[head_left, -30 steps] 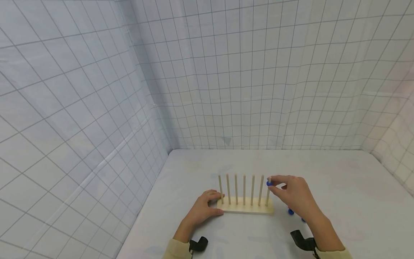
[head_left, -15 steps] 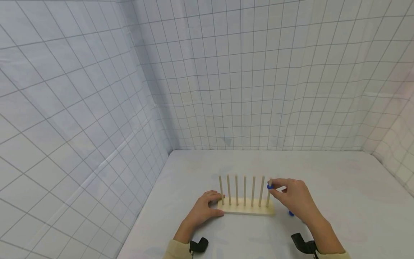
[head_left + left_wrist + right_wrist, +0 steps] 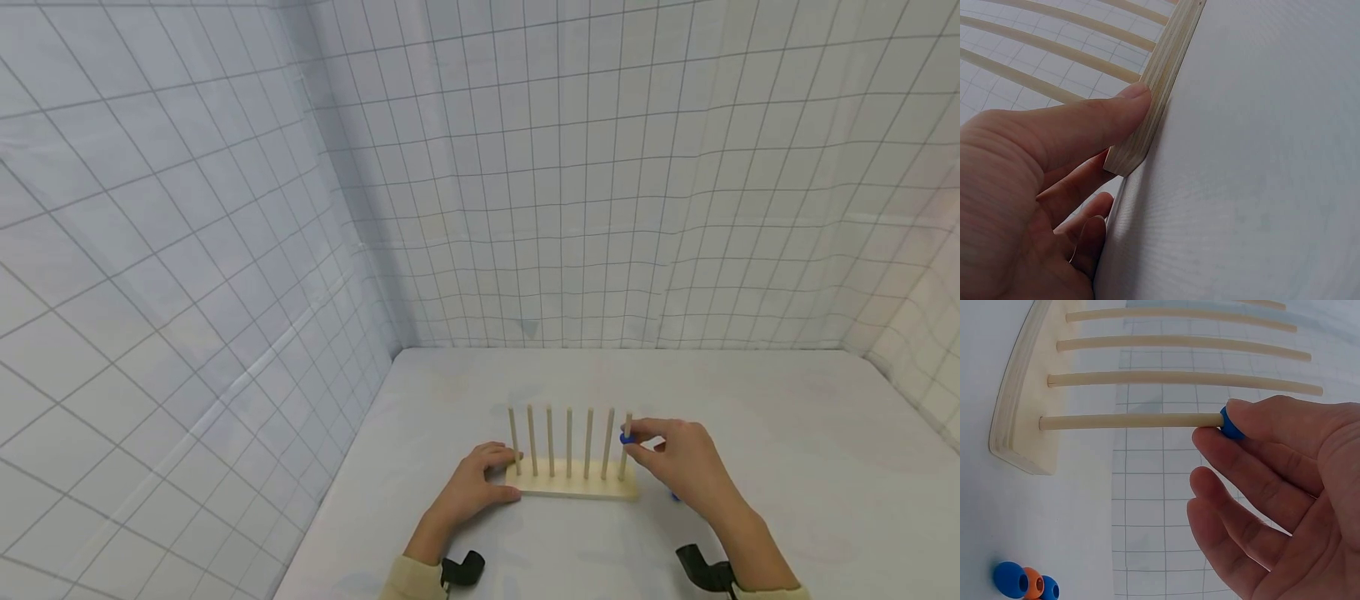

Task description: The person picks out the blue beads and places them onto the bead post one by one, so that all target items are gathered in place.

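Observation:
A wooden peg board (image 3: 577,492) with a row of several upright pegs stands on the table. My left hand (image 3: 468,485) holds its left end, with the thumb (image 3: 1107,122) on the front edge and fingers behind. At the other end, my right hand (image 3: 688,460) pinches a blue bead (image 3: 1230,429) between thumb and forefinger. That bead is threaded on the rightmost peg (image 3: 1129,421), a little below its tip. The other fingers of the right hand are loosely bent and apart from the peg. The remaining pegs carry no beads.
Two more blue beads, one (image 3: 1009,579) and another (image 3: 1051,589), lie on the table right of the board with an orange bead (image 3: 1034,584) between them. Grid-patterned white curtains (image 3: 555,208) enclose the white table (image 3: 450,375) at the back and sides.
My right hand has slid the blue bead slightly down the rightmost peg, so more of the tip shows above it. The left hand keeps its hold on the board.

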Tool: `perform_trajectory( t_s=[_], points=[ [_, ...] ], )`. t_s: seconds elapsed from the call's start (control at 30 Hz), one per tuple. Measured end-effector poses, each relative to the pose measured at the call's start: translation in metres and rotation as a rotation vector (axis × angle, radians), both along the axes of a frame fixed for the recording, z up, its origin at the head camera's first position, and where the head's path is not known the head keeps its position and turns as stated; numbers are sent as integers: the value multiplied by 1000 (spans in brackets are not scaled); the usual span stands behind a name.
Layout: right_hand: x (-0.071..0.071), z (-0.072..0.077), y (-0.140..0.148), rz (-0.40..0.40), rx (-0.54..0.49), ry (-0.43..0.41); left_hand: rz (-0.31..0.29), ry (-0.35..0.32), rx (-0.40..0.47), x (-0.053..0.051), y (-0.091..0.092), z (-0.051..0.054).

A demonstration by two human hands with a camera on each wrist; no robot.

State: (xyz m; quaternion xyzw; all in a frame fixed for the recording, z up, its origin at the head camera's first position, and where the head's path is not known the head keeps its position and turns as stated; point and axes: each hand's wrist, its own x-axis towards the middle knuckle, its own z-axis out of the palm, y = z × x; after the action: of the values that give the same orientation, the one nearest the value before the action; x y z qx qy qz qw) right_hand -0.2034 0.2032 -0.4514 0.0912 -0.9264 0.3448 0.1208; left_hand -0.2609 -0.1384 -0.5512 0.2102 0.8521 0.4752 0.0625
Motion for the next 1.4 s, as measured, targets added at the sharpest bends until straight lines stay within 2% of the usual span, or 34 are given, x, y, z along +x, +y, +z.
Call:
perform_trajectory(
  t_s=[0.57,1.4],
  points=[
    [-1,-9,1,1,-20,-43,-5,13,0,0,1,2],
    [-2,-22,0,0,5,-10,-8,32,-15,1,1,1]
  ],
)
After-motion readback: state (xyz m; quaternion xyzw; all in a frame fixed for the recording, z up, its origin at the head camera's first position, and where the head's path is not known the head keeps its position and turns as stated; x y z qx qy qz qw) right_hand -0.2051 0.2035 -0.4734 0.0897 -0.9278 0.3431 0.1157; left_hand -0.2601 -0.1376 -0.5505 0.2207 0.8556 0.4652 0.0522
